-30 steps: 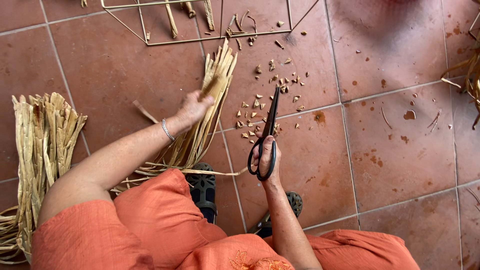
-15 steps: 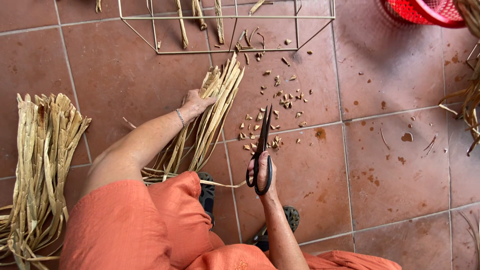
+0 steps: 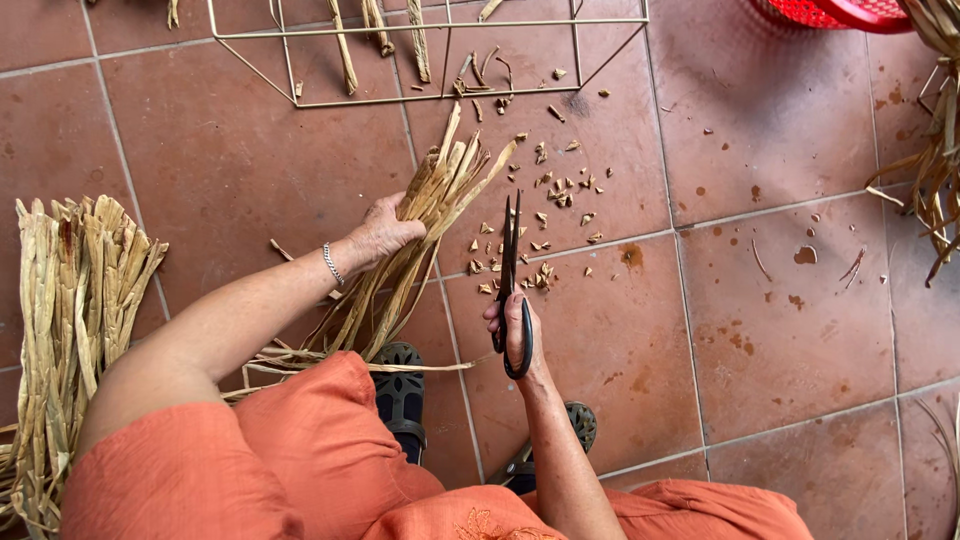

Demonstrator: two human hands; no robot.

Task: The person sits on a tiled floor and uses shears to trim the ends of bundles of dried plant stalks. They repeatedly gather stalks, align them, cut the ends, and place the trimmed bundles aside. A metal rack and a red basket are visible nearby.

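Observation:
My left hand [image 3: 385,232] grips a bundle of dried straw-coloured plant strips [image 3: 440,190] near its upper end; the strips fan out toward the floor below my knee. My right hand [image 3: 512,330] holds black scissors [image 3: 508,262] by the handles, blades pointing away from me and nearly closed, just right of the bundle. Small cut-off bits [image 3: 545,215] lie scattered on the red floor tiles [image 3: 780,320] around the scissor tips. A thin bracelet sits on my left wrist.
A large pile of the same dried strips [image 3: 75,310] lies at the left. A thin metal wire frame [image 3: 430,60] with a few strips stands at the top. A red plastic basket [image 3: 840,12] and more strips [image 3: 935,150] are at the upper right. My sandalled feet [image 3: 400,395] are below.
The view has shifted down a little. My left hand has gathered the bundle tighter and raised its ends; my right hand with the scissors stays beside it, blades now closer together.

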